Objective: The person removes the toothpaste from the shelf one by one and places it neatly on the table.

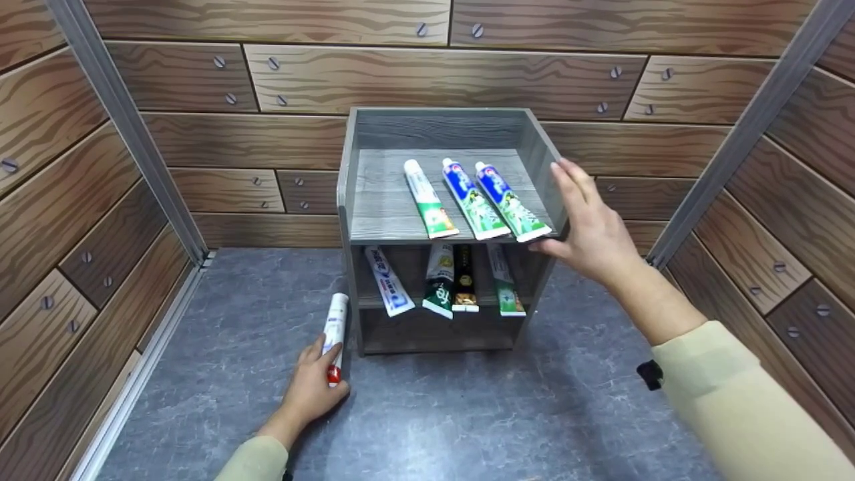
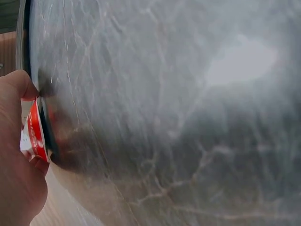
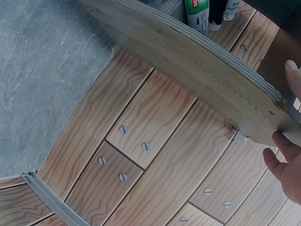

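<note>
In the head view my left hand [image 1: 316,384] grips a white and red toothpaste tube [image 1: 337,312] lying on the grey surface, left of a small grey wooden shelf [image 1: 344,174]. The left wrist view shows its flat red end [image 2: 35,132] between my thumb and fingers. My right hand [image 1: 598,234] holds the shelf's right side panel, thumb at the front and fingers outside. On the top level lie a white-and-green toothpaste tube [image 1: 427,200] and two blue-and-green tubes, one nearer the middle [image 1: 473,200] and one at the right [image 1: 513,204].
The middle level holds a white-and-blue tube [image 1: 389,280], a green-ended tube [image 1: 439,280], a black-and-gold tube [image 1: 465,280] and a white-and-green tube [image 1: 505,280], their ends jutting forward. Below is a bottom level [image 1: 437,334]. Wood-patterned walls [image 1: 427,80] with metal corner posts [image 1: 133,127] surround the grey surface.
</note>
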`<state>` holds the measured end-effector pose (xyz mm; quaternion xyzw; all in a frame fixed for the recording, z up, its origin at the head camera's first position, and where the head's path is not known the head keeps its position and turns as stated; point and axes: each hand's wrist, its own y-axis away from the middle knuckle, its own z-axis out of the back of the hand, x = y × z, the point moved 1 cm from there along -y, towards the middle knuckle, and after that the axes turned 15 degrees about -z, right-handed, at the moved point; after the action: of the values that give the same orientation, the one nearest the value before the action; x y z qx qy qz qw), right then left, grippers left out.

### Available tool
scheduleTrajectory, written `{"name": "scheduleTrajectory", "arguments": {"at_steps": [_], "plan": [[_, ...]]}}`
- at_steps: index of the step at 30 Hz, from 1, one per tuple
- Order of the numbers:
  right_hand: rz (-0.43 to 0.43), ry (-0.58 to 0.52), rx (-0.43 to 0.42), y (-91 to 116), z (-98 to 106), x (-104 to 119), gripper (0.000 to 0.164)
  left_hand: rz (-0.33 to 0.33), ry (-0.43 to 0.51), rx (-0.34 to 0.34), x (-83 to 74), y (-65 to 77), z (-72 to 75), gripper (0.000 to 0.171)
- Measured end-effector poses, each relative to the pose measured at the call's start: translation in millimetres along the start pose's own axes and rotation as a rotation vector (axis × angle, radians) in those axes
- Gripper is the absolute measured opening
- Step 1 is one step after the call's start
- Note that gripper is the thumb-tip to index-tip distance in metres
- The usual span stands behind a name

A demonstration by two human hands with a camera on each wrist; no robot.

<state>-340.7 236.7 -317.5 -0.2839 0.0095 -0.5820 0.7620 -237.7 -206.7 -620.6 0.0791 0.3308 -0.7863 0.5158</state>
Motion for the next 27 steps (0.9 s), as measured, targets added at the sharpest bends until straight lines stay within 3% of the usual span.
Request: {"name": "scheduleTrajectory", "arguments": {"at_steps": [12, 20, 27], "plan": [[-0.005, 0.002, 0.008, 0, 0, -1, 0.123, 0.004, -0.005, 0.001, -4.0, -1.4, 6.5, 0.072], [0.009, 0.004, -0.009, 1, 0, -2, 0.124, -0.018, -0.025, -0.048, -9.1, -11.0, 31.5, 0.071], [0.005, 0.014, 0.002, 1, 0, -1, 0.124, -0.072, -0.047, -0.085, -16.1, -24.3, 62.2, 0.069]]}}
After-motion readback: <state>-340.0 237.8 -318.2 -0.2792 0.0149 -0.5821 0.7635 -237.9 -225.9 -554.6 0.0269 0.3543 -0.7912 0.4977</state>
